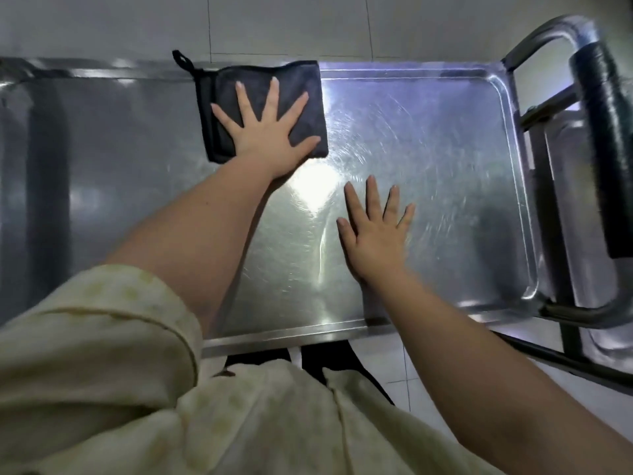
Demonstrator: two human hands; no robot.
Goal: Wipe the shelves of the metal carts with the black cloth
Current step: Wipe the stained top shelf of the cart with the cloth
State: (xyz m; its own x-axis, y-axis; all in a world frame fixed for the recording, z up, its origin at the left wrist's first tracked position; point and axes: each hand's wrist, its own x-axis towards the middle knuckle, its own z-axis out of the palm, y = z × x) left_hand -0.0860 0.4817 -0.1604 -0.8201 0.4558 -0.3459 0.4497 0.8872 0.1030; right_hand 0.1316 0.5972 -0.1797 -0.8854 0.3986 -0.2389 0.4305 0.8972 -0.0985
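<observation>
You have a black cloth (260, 108) with a black hanging loop at its corner, lying near the far edge of the silver-grey metal shelf (428, 159). The shelf carries fine swirling scratch marks and a bright white glare near its middle, with a bluish-violet sheen along the far edge. The cart handle (606, 138) is silver tubing wrapped in black. Your sleeve (102, 337) is pale cream with faint yellowish blotches. The floor (291, 25) is light grey tile with thin dark grout lines.
</observation>
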